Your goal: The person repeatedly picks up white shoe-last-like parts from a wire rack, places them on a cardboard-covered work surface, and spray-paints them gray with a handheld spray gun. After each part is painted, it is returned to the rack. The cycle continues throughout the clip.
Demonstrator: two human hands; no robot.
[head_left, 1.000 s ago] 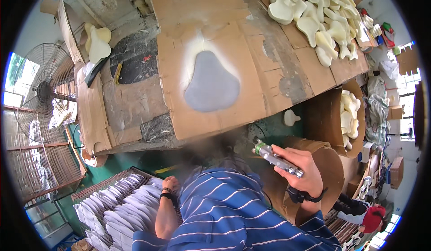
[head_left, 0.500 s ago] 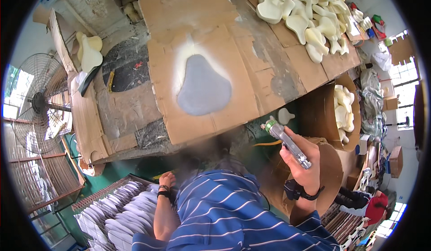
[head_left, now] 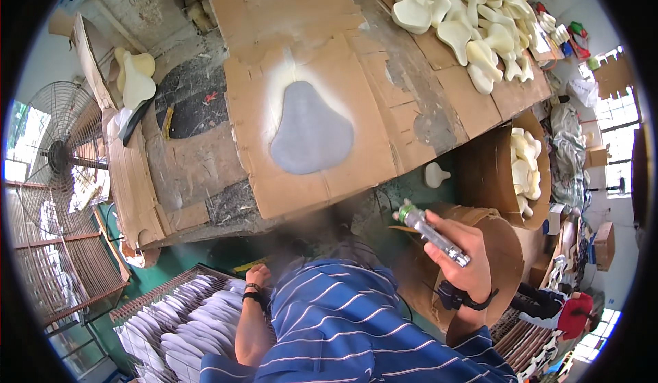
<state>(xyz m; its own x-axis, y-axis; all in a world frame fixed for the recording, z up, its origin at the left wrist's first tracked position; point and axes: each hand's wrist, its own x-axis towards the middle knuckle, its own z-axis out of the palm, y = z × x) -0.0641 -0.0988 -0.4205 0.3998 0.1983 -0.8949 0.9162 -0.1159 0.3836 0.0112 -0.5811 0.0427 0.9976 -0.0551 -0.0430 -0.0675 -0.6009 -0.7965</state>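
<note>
My right hand [head_left: 460,251] is wrapped round a metal spray gun [head_left: 433,235] with a green ring near its tip. The gun is held in front of the bench, tip toward the upper left. A grey, saddle-shaped piece [head_left: 312,129] lies flat on a cardboard sheet [head_left: 240,184] on the workbench, with a pale sprayed halo around its upper part. Nothing touches this piece. My left hand [head_left: 258,275] hangs low beside my body with its fingers curled, and nothing shows in it. It is nearest a rack of thin white pieces [head_left: 199,328].
Cream saddle-shaped foam pieces [head_left: 480,33] are heaped at the bench's far right. More fill a cardboard box [head_left: 480,177] beyond my right hand, beside an open cardboard drum [head_left: 504,260]. A caged fan [head_left: 60,155] stands at left. Another person [head_left: 574,314] is at lower right.
My right hand has shifted slightly down and left with the spray gun, whose tip has dropped lower. My left hand has barely moved. The grey piece stays in place.
</note>
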